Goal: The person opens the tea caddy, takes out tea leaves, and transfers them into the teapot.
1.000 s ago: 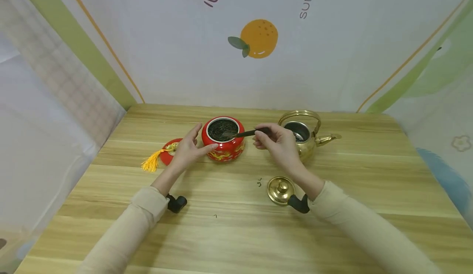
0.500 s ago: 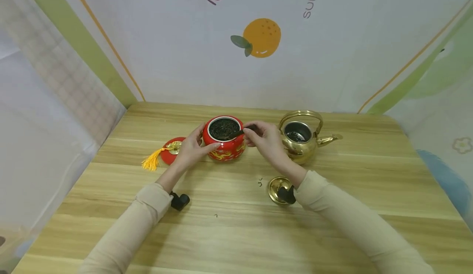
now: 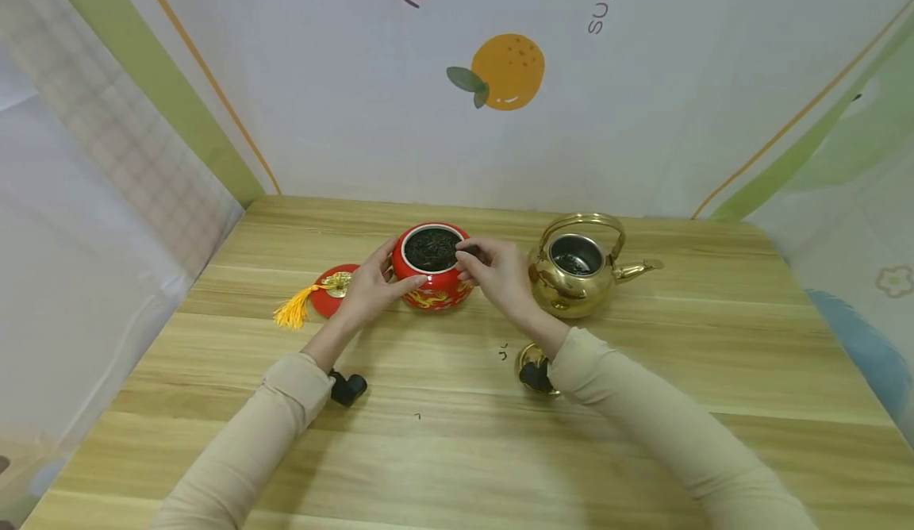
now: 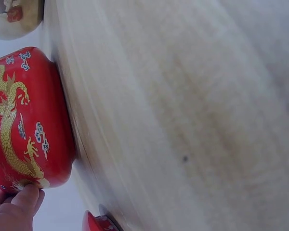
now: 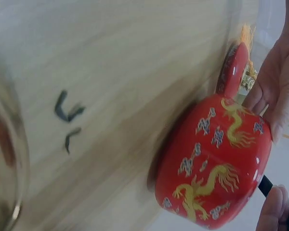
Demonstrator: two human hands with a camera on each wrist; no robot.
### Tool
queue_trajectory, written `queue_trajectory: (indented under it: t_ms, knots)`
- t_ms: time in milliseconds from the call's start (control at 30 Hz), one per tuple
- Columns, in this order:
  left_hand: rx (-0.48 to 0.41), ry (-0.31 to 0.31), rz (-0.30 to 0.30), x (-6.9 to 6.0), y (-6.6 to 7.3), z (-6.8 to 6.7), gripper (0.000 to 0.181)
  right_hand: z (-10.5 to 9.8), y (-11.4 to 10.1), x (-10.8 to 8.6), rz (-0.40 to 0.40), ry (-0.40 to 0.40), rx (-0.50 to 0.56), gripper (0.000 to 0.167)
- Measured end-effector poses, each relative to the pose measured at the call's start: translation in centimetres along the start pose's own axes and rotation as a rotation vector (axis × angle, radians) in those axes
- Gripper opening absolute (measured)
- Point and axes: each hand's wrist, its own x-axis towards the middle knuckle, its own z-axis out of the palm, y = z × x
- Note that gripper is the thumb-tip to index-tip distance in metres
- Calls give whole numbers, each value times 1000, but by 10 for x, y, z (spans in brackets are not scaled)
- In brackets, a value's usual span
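A red jar point(image 3: 433, 290) with golden dragons stands upright on the wooden table, filled with dark dried tea leaves point(image 3: 431, 249). My left hand point(image 3: 376, 282) holds its left side, thumb along the front just below the white rim. At the opposite side, my right hand point(image 3: 497, 272) pinches a spoon by its dark handle point(image 5: 265, 186); the bowl end cannot be made out among the leaves. Close to my right hand stands a golden kettle point(image 3: 560, 290), uncovered, some dark bits inside. The jar's red lid point(image 3: 330, 301), with its yellow tassel, lies partly behind my left hand.
A golden kettle lid point(image 3: 527, 355) lies in front of the kettle, partly covered by the black camera mount on my right wrist. Several dark tea bits point(image 5: 67, 108) are scattered on the table point(image 3: 443, 451). A printed curtain point(image 3: 357, 117) hangs behind the table.
My right hand has moved left from the kettle to the jar, and the spoon's tip has gone down into the leaves. My left hand stays on the jar.
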Motion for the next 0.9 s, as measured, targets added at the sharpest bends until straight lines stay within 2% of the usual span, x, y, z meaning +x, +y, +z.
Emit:
queue_trajectory:
  t_ms: [400,667,733,900]
  knots:
    - [16,3,0,0,0,0,86,18,8,-6,54,59,96,21]
    - [33,10,-8,-1,3,-1,86,23,7,-8,101,106,147,21]
    - [28,8,-16,-3,7,0,86,23,8,-7,118,117,176,22]
    - [19,-10,-23,-11,27,0,82,25,11,-7,153,138,225,23]
